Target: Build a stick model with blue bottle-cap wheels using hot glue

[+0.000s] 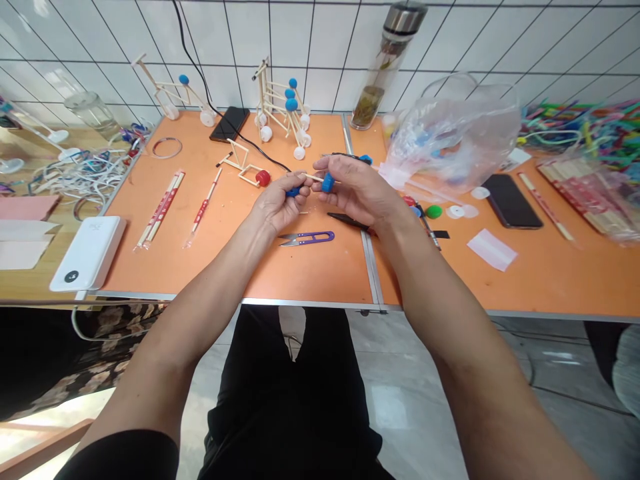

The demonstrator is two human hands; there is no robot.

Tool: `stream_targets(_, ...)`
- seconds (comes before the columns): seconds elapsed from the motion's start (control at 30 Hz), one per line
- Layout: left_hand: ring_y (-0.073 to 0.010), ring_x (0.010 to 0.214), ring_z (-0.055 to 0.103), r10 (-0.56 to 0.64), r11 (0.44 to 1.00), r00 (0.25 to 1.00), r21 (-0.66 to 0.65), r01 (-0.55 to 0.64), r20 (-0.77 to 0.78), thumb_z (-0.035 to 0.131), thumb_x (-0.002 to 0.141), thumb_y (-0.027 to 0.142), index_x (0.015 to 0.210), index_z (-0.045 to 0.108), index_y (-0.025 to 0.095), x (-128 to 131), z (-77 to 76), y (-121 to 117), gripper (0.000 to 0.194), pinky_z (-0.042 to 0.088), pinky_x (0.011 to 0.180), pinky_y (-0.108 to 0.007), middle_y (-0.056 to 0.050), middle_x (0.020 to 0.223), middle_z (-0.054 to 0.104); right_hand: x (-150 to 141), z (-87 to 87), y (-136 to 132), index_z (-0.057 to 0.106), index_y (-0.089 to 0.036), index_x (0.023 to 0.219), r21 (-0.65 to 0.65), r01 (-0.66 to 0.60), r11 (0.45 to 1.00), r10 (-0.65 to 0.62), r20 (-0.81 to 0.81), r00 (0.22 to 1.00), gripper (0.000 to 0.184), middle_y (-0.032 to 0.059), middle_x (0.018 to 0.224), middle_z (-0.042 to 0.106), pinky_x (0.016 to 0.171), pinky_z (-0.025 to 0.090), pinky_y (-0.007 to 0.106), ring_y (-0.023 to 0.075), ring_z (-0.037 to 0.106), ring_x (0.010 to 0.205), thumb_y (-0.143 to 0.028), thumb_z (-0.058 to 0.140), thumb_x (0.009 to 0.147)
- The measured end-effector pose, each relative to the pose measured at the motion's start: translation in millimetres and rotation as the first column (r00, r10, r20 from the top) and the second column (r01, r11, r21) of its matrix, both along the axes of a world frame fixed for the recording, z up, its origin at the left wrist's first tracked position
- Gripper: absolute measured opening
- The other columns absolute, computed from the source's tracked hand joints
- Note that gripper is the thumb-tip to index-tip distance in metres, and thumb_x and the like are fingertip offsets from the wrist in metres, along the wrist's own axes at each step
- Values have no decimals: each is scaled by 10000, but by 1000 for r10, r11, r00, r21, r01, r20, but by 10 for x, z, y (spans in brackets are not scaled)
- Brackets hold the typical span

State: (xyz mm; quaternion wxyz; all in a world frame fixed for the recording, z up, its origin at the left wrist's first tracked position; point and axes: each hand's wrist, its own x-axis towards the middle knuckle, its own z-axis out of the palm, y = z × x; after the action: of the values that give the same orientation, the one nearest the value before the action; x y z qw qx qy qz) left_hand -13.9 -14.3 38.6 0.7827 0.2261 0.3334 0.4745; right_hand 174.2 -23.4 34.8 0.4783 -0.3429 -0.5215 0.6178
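Forearms (223, 270) converging, left hand (280, 203) pinching a thin stick (314, 177), right hand (356, 187) curled, fingers holding a blue piece (327, 183)

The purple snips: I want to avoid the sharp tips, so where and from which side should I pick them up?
Best gripped, I'd say, by the rounded end of the purple handle, from above and the right. The snips lie flat on the orange table with their metal blades pointing left, so that approach should keep clear of them.
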Motion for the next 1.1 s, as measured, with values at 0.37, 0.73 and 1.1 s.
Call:
stream_targets(0.37, -26, 504, 589, 3, 993, 992, -121, 12, 123, 485, 1137, 48, 804, 674, 115, -66, 44, 33, 388, 464, 485, -59, -41, 684, 689, -5, 88, -56, 771, -204, 1185, -155, -49, 987, 34, -103, 994, 308, 48, 1100, 889, 824, 744, 267, 178, 881, 966, -279, 959, 953)
stream_targets(0.73, -166, 856, 859, 66, 993, 993, -106, -56, 97, 484, 1151, 106, 1138, 738, 99, -51, -13, 65, 254, 709, 789, -216, -89, 879, 807, 53, 16, 31, 784, -194, 1105, -141, -49, 989, 28, -147, 989, 319, 27, 991, 880, 710, 719, 211, 167, 879, 899, -273, 1013, 897)
stream_targets(1.1, -112, 792, 819, 183, 980, 980, -99, -175, 73, 560, 1194, 216, 1151, 775, 104, -37, -116, 134, 247, 695, 874, -182, -42, 848, 793, -29, -21, -5, 807, -195, 1050, -117, -97, 988, 77, -159, 984, 509, 13, 963, 868, 666, 713, 197, 148, 852, 818, -365, 1142, 707)
